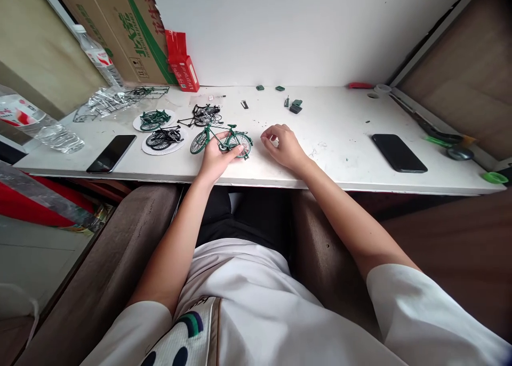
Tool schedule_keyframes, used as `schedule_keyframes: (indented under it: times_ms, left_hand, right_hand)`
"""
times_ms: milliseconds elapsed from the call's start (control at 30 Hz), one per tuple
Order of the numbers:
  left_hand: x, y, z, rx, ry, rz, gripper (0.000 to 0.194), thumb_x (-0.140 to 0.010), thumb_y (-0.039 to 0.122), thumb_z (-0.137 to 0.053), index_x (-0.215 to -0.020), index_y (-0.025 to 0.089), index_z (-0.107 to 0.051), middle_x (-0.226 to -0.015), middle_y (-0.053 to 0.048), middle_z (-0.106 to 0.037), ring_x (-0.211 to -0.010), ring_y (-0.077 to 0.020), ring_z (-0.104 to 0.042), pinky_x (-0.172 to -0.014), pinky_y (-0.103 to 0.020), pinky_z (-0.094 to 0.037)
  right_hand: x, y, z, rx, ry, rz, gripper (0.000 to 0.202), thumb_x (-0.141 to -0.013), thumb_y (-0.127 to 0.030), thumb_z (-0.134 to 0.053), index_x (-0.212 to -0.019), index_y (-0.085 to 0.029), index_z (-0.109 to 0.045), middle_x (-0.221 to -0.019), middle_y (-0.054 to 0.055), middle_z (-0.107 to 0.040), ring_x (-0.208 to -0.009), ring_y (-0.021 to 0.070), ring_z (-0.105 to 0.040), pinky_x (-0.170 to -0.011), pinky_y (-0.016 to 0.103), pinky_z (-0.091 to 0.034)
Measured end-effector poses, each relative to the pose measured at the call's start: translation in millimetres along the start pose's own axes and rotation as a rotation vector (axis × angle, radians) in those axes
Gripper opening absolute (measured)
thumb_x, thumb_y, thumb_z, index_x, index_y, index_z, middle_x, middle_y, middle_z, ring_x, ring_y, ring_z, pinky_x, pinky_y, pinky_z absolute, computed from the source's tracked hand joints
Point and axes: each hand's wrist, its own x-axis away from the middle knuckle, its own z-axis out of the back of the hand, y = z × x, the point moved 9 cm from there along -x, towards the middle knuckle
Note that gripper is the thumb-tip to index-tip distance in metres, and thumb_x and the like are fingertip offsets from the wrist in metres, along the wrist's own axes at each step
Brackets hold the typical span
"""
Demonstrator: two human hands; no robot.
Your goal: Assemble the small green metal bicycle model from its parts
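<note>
A small green model bicycle [239, 138] is upright in my left hand [215, 160], above the front part of the white table. The thumb lies across its lower rear side and the fingers are behind the frame. Just right of the rear wheel, my right hand [286, 147] rests by the tabletop with its fingers curled and thumb and index finger together. Whatever may be between those fingertips is too small to see. Left of the bicycle, black model bicycle parts [162, 138] lie on a white paper plate [176, 148]. Green bicycle parts [154, 119] lie on another plate behind it.
More black bicycle parts [206, 114] lie behind the bicycle. Small dark green pieces [296, 105] sit farther back. One phone [112, 153] is left, another phone [399, 152] right. Bottles [98, 56], a red box [184, 70] and plastic wrapping [108, 103] stand or lie at left.
</note>
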Motion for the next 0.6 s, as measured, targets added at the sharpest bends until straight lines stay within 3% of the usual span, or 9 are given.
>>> schedule_keyframes:
  times_ms: [333, 467, 600]
  left_hand:
    - [-3.9, -7.5, -13.6, -0.078, -0.079, 0.105, 0.069, -0.073, 0.027, -0.092, -0.132, 0.018, -0.056, -0.111, -0.011, -0.078, -0.105, -0.0305, -0.08, -0.092, -0.051, -0.068]
    - [-3.2, -8.0, -15.0, -0.089, -0.119, 0.123, 0.069, -0.074, 0.027, -0.091, -0.133, 0.018, -0.055, -0.119, -0.013, -0.076, -0.106, -0.0312, -0.08, -0.091, -0.052, -0.069]
    - [-1.0, -3.7, -14.7, -0.063, -0.148, 0.125, 0.07, -0.074, 0.033, -0.093, -0.132, 0.019, -0.056, -0.116, -0.012, -0.076, -0.105, -0.0309, -0.08, -0.087, -0.047, -0.07]
  right_hand:
    - [10.8, -13.0, 15.2, -0.029, 0.089, -0.053, 0.028, -0.108, -0.051, -0.053, -0.114, -0.028, -0.066, -0.105, 0.008, -0.068, -0.104, 0.0289, -0.059, -0.104, 0.053, -0.049]
    - [26.6, -25.3, 23.8, -0.05, 0.153, -0.066, 0.032, -0.109, -0.055, -0.05, -0.113, -0.027, -0.066, -0.105, 0.009, -0.067, -0.104, 0.0286, -0.061, -0.099, 0.051, -0.052]
    - [44.3, -36.2, 40.6, -0.04, 0.218, -0.179, 0.043, -0.109, -0.064, -0.046, -0.11, -0.026, -0.065, -0.1, 0.008, -0.067, -0.096, 0.0251, -0.065, -0.085, 0.042, -0.054]
